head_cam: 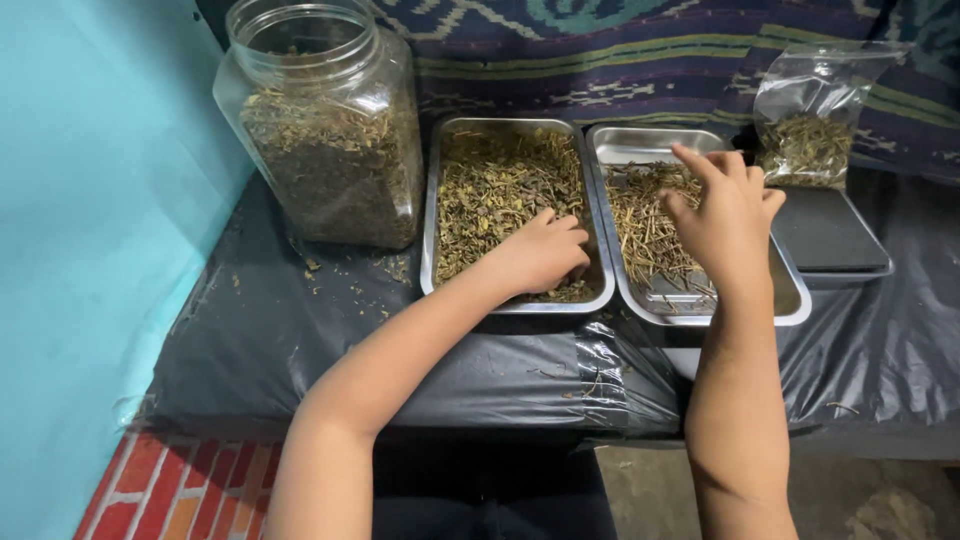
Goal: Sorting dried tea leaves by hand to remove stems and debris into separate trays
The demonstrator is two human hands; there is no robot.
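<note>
A tall clear jar (325,130) of dried herbs stands just left of two steel trays, and a clear bag (812,125) of herbs sits behind a dark flat scale (825,230) at the right. The left hand (540,255) rests in the left tray (432,200) of crumbled leaves, fingers curled into them — whether they pinch anything is hidden. The right hand (725,215) hovers over the right tray (795,290) of stems, fingers loosely spread. Black plastic sheeting (260,340) covers the bench — a turquoise wall at left, red brick below.
</note>
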